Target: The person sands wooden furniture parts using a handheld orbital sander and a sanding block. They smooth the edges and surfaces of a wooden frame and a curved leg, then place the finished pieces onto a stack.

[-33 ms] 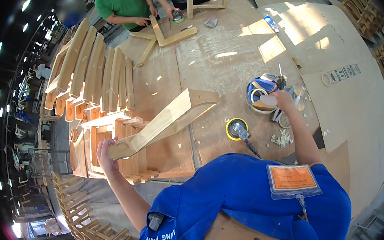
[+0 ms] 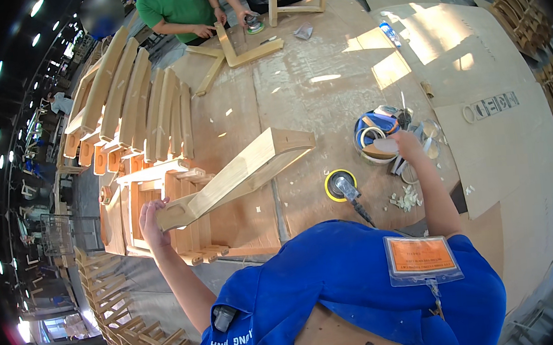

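Note:
A long, curved pale wooden frame piece (image 2: 240,175) slants up over the table, its lower left end in the closed grip of my left hand (image 2: 154,224). My right hand (image 2: 410,146) pinches a thin, pale round disc (image 2: 387,145) just over the near side of a round container (image 2: 358,140). That container holds blue cloth, rolls of tape and other small items. Left of my right hand, a sander with a yellow-rimmed round pad (image 2: 341,186) lies on the table.
Stacked wooden frames (image 2: 133,113) stand at the left, and wooden parts (image 2: 181,174) lie beneath my held piece. Shavings (image 2: 406,198) lie near my right forearm. Across the table (image 2: 309,97), a person in a green shirt (image 2: 174,14) and another person handle wooden parts and a sander (image 2: 253,23).
The pale disc has tilted and now looks narrower. My left hand and the wooden frame piece are unmoved.

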Action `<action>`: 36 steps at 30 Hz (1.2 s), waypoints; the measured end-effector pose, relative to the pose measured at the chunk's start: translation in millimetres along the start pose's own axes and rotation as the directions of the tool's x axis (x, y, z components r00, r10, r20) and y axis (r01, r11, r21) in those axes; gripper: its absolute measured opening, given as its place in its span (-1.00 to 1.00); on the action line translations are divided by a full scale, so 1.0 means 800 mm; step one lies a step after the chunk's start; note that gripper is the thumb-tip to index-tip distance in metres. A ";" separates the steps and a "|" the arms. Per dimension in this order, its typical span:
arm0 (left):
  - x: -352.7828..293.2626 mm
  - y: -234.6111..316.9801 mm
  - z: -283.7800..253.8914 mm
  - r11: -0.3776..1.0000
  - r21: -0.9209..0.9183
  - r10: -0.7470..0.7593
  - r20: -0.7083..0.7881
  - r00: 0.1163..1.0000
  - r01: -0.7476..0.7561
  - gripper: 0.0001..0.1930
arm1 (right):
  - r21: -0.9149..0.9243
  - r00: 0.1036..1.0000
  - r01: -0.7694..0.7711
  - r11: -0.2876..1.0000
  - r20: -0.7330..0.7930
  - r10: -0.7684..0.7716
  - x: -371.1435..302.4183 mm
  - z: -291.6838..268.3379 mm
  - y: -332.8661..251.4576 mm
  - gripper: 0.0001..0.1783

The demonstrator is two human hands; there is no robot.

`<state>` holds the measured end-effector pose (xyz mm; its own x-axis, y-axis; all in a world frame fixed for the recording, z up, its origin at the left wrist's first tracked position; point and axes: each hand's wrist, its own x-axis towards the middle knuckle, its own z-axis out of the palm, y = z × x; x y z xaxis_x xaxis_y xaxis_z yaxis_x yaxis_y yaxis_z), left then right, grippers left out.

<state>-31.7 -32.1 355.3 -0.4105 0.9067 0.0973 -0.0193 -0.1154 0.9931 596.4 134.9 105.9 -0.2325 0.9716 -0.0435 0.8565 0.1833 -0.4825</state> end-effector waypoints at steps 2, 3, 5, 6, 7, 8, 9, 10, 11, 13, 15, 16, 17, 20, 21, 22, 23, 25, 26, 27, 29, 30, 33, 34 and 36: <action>-0.002 -0.001 -0.001 0.999 0.032 -0.011 -0.035 0.999 0.012 -0.81 | -0.018 0.998 0.051 0.999 0.032 -0.050 -0.002 0.006 0.000 -0.71; -0.002 -0.002 -0.001 0.999 0.039 -0.015 -0.044 0.999 0.017 -0.81 | -0.003 0.998 0.057 0.998 -0.003 -0.057 -0.003 0.008 -0.002 -0.74; 0.005 -0.005 0.000 1.000 0.029 -0.007 -0.029 1.000 0.008 -0.82 | 0.015 0.996 0.058 0.998 -0.076 -0.056 -0.004 0.013 -0.005 -0.79; 0.004 -0.005 -0.001 1.000 0.003 -0.004 0.000 1.000 0.004 -0.82 | -0.031 0.997 0.010 0.999 -0.072 -0.012 -0.004 0.014 -0.006 -0.79; 0.005 -0.005 -0.001 1.000 0.025 -0.011 -0.019 1.000 0.012 -0.82 | -0.060 0.997 -0.008 0.998 -0.077 0.003 -0.003 0.017 -0.007 -0.79; 0.006 -0.006 -0.002 1.000 0.022 -0.015 -0.012 1.000 0.016 -0.82 | -0.075 0.995 -0.001 0.997 -0.101 -0.007 -0.002 0.018 -0.007 -0.79; 0.007 -0.006 -0.002 1.000 0.005 -0.029 -0.002 1.000 0.029 -0.82 | -0.093 0.997 0.008 0.996 -0.076 -0.015 0.001 0.020 -0.007 -0.81; 0.007 -0.006 -0.002 1.000 0.024 -0.020 -0.001 1.000 0.020 -0.82 | -0.097 0.996 0.042 0.994 -0.070 -0.049 0.003 0.021 -0.007 -0.84; 0.007 -0.005 -0.002 0.999 0.029 -0.020 0.003 1.000 0.020 -0.82 | -0.123 0.994 0.052 0.991 -0.084 -0.063 0.005 0.023 -0.006 -0.86; 0.006 -0.005 -0.001 0.999 0.030 -0.015 0.014 1.000 0.015 -0.82 | -0.143 0.996 0.084 0.986 -0.024 -0.089 0.010 0.028 -0.007 -0.87; 0.005 -0.005 0.001 1.000 -0.002 -0.006 0.049 0.999 0.006 -0.82 | -0.170 0.998 0.067 0.983 0.016 -0.065 0.013 0.032 -0.012 -0.88; 0.004 -0.005 0.002 1.000 0.023 -0.007 0.020 1.000 0.007 -0.82 | -0.177 0.999 0.046 0.983 0.037 -0.040 0.014 0.034 -0.015 -0.88; 0.004 -0.006 0.002 1.000 0.025 -0.008 0.012 1.000 0.008 -0.82 | -0.172 0.998 0.050 0.984 0.039 -0.044 0.013 0.035 -0.020 -0.89; -0.001 -0.007 0.001 1.000 0.009 0.003 0.017 1.000 -0.003 -0.82 | -0.219 1.000 0.023 0.975 -0.015 -0.027 0.011 0.031 -0.037 -0.88; -0.004 -0.008 -0.001 1.000 0.001 0.009 0.023 1.000 -0.009 -0.82 | -0.281 0.995 0.018 0.960 -0.086 -0.044 0.010 0.028 -0.044 -0.84; -0.007 -0.008 -0.002 1.000 0.002 0.003 0.009 1.000 -0.003 -0.83 | -0.327 0.977 0.034 0.944 -0.189 -0.101 0.009 0.024 -0.052 -0.78; -0.011 -0.009 -0.004 1.000 0.003 -0.002 -0.005 1.000 0.002 -0.83 | -0.386 0.968 0.012 0.922 -0.228 -0.108 0.008 0.020 -0.061 -0.72; -0.020 -0.011 -0.004 1.000 0.002 -0.004 -0.022 1.000 0.004 -0.84 | -0.304 0.856 0.159 0.939 -0.432 -0.285 0.008 0.015 -0.082 -0.58; -0.024 -0.011 -0.003 1.000 0.001 -0.004 -0.023 1.000 0.004 -0.84 | -0.267 0.790 0.186 0.945 -0.531 -0.306 0.007 0.015 -0.095 -0.51; -0.029 -0.012 -0.001 1.000 -0.001 -0.005 -0.024 1.000 0.005 -0.84 | 0.125 0.953 0.171 0.977 -0.273 -0.132 0.007 0.018 -0.109 -0.49; -0.037 -0.011 0.006 1.000 0.024 -0.011 -0.029 1.000 0.012 -0.85 | 0.750 0.944 -0.280 0.599 0.328 0.032 0.006 0.029 -0.143 -0.40; -0.042 -0.010 0.012 0.999 0.035 -0.011 -0.033 0.999 0.012 -0.85 | 0.817 0.823 -0.538 0.205 0.562 -0.078 0.004 0.038 -0.161 -0.34; -0.062 -0.002 0.029 0.992 -0.014 -0.128 -0.033 0.991 0.127 -0.82 | 0.640 0.648 -0.759 -0.119 0.729 -0.219 -0.001 0.064 -0.212 -0.26; -0.070 0.004 0.033 0.972 0.049 -0.228 -0.042 0.973 0.230 -0.73 | 0.609 0.644 -0.764 -0.211 0.730 -0.228 -0.002 0.070 -0.225 -0.26; -0.087 0.010 0.044 0.946 0.118 -0.295 -0.062 0.953 0.301 -0.67 | 0.525 0.636 -0.745 -0.412 0.745 -0.201 -0.004 0.073 -0.242 -0.26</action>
<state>29.0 -81.6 358.6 -0.4421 0.8733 -0.2047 -0.0344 0.2115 0.9768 404.3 87.8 148.4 -0.6636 0.4702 -0.5818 -0.4218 -0.8775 -0.2280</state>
